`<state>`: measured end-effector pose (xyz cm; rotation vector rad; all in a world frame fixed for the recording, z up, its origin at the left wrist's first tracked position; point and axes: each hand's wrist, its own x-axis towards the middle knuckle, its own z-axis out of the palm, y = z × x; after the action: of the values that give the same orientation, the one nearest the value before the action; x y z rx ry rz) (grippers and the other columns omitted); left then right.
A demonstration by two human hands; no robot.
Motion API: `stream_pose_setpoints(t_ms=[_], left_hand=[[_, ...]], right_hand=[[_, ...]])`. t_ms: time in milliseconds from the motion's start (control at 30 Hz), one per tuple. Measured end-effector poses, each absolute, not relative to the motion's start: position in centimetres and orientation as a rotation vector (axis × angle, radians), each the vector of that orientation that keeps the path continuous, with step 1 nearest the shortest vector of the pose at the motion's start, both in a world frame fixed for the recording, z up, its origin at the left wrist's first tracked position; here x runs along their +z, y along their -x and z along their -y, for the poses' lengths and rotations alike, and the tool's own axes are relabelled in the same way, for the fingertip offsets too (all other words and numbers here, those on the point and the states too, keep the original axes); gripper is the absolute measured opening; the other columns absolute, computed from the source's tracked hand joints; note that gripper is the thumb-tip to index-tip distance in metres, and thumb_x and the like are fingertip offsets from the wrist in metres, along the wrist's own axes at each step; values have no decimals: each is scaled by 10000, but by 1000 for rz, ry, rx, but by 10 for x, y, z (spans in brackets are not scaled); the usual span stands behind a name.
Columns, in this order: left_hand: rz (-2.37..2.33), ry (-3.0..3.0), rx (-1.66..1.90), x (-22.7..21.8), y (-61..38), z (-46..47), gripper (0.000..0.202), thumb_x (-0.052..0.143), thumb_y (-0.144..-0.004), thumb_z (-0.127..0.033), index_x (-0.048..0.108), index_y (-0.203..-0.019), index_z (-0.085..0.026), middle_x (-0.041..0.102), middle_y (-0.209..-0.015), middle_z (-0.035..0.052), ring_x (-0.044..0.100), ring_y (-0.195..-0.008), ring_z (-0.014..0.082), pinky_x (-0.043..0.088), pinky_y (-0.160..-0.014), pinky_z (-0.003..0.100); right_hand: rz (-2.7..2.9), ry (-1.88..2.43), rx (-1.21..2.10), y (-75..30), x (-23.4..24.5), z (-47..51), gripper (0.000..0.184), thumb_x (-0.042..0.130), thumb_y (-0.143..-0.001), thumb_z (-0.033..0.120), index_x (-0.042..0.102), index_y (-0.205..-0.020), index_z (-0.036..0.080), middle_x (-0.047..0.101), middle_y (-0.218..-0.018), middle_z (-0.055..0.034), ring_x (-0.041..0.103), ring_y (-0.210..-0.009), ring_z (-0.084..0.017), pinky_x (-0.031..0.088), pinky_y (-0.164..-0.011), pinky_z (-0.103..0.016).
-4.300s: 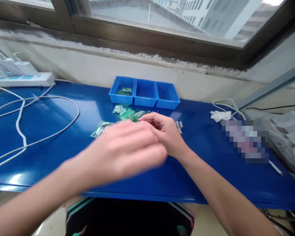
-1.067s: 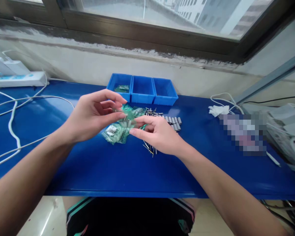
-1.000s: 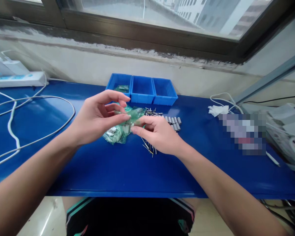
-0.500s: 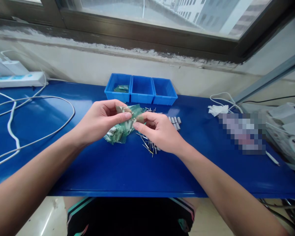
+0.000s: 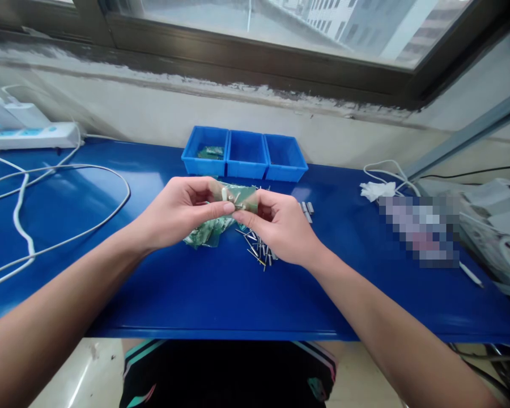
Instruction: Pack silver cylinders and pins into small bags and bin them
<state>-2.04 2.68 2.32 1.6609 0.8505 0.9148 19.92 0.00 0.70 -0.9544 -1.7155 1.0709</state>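
My left hand [image 5: 182, 212] and my right hand [image 5: 280, 226] meet above the blue table [image 5: 195, 283]. Both pinch a small clear green plastic bag [image 5: 236, 197] between thumbs and fingers, holding it just above the table. Under the hands lies a pile of similar green bags [image 5: 206, 232]. A scatter of thin metal pins [image 5: 259, 249] lies below my right hand. A few short grey metal sleeves [image 5: 306, 208] show to the right of it.
Three joined blue bins [image 5: 244, 156] stand at the back; the left one holds green bags. White cables [image 5: 46, 198] loop across the left side, running to a power strip [image 5: 29, 136]. A crumpled white tissue [image 5: 376, 191] and a blurred object [image 5: 420, 229] lie on the right.
My left hand reached in from the left and came together with my right hand. Both closed on one green bag and lifted it slightly above the pile.
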Motion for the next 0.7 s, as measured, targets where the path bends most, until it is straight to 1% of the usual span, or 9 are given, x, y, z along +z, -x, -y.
stream_pose_setpoints(t_ms=[100,167,267,367,500,600,700], left_hand=[[-848,-1674,898,23,20,-26,211,829,-866,-353,745,-871,-160,758,-875,59,703,-789,182,556,-672,264],[-857,-1706,896,23,20,-27,207,807,-882,-358,744,-889,-161,756,-887,61,700,-806,187,559,-692,273],[-885,-1773,894,22,19,-27,211,758,-917,-371,724,-888,-164,734,-865,51,677,-797,181,547,-699,278],[-883,-1812,900,21,19,-28,219,720,-945,-375,699,-878,-167,709,-850,38,650,-782,167,527,-695,269],[-880,-1805,927,21,18,-28,256,772,-910,-384,669,-843,-159,668,-808,25,594,-720,138,474,-625,235],[-881,-1778,911,23,19,-27,279,804,-889,-386,658,-835,-155,639,-783,18,548,-666,118,434,-572,218],[-871,-1743,867,24,21,-25,266,787,-908,-377,650,-851,-157,606,-753,8,508,-623,108,397,-528,210]], right_hand=[[1712,956,1051,-199,6,-1,328,861,-903,423,654,-789,194,625,-733,29,527,-620,-106,414,-567,-279],[1704,964,1042,-199,6,-1,319,868,-896,414,661,-793,195,628,-724,35,524,-601,-99,407,-549,-274],[1704,972,1054,-199,5,-1,250,864,-900,401,721,-898,195,666,-769,26,549,-612,-103,432,-553,-270],[1696,971,1056,-198,5,0,249,864,-902,394,758,-1021,202,696,-811,19,559,-616,-105,443,-550,-265],[1703,957,1050,-198,6,1,249,855,-916,399,775,-1048,205,721,-861,8,546,-589,-93,423,-524,-259],[1718,926,1051,-197,8,1,236,845,-931,399,777,-1041,201,736,-918,-6,573,-630,-97,447,-558,-264],[1719,886,1065,-197,9,1,226,838,-941,400,781,-1035,203,736,-935,-9,598,-675,-107,469,-594,-270]])
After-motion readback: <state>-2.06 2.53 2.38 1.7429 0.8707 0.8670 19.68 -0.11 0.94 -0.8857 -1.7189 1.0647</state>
